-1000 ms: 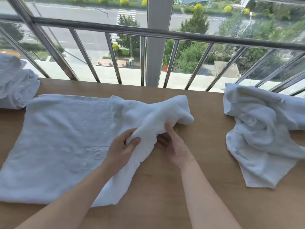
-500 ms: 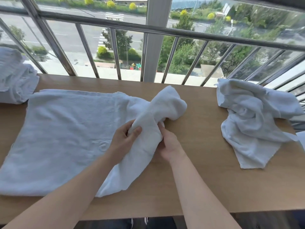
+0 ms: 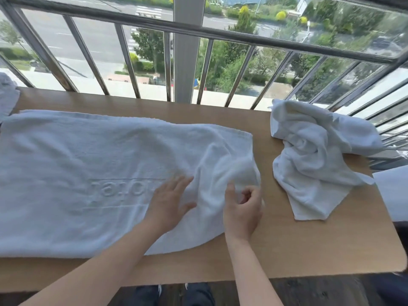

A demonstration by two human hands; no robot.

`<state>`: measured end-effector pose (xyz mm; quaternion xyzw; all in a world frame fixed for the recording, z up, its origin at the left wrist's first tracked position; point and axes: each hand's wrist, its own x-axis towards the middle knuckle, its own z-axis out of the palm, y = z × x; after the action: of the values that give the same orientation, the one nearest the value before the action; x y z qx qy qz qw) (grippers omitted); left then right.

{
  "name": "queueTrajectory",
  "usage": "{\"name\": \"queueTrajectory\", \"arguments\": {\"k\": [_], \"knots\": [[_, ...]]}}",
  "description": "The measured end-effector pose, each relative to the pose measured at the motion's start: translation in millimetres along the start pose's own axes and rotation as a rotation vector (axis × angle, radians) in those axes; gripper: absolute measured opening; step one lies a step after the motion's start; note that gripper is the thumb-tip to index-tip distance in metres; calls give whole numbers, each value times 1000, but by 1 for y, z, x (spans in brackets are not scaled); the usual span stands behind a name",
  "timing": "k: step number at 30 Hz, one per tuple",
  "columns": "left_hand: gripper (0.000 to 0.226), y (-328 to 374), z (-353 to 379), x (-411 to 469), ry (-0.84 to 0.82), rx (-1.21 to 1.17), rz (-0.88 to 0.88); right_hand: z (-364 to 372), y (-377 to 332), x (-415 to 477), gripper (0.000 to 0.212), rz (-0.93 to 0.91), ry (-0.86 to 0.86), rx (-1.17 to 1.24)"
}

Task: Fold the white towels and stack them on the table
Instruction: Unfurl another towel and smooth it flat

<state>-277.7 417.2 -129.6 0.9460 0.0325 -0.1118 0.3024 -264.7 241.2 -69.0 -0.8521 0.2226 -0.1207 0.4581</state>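
Head view: the towel [image 3: 88, 155] runs long leftward from your flat left hand [image 3: 170, 202]; your right hand [image 3: 241, 208] curls at its bunched corner, hold unclear.

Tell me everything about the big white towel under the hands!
The big white towel looks like fluffy terry cloth with raised letters on it. It lies spread mostly flat on the wooden table, its right end bunched. The left hand rests flat on it; the right hand curls at the bunched edge, grip unclear.
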Motion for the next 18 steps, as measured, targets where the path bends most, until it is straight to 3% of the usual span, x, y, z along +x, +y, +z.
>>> {"name": "queueTrajectory", "arguments": {"k": [3, 6, 8, 14, 18], "knots": [[85, 1, 30, -7, -125, 255, 15, -8, 32, 29, 38, 120, -4, -225], [88, 10, 43, -10, -101, 329, -5, -15, 51, 47, 61, 238, -169, -382], [86, 17, 47, -9, -82, 335, -34, -19, 62, 53, 65, 215, -238, -471], [91, 31, 56, -6, -66, 435, -39, -44, 90, 71, 26, 45, -423, -355], [97, 44, 64, -5, -30, 375, 24, -49, 94, 81, 14, 89, -296, -329]]}}
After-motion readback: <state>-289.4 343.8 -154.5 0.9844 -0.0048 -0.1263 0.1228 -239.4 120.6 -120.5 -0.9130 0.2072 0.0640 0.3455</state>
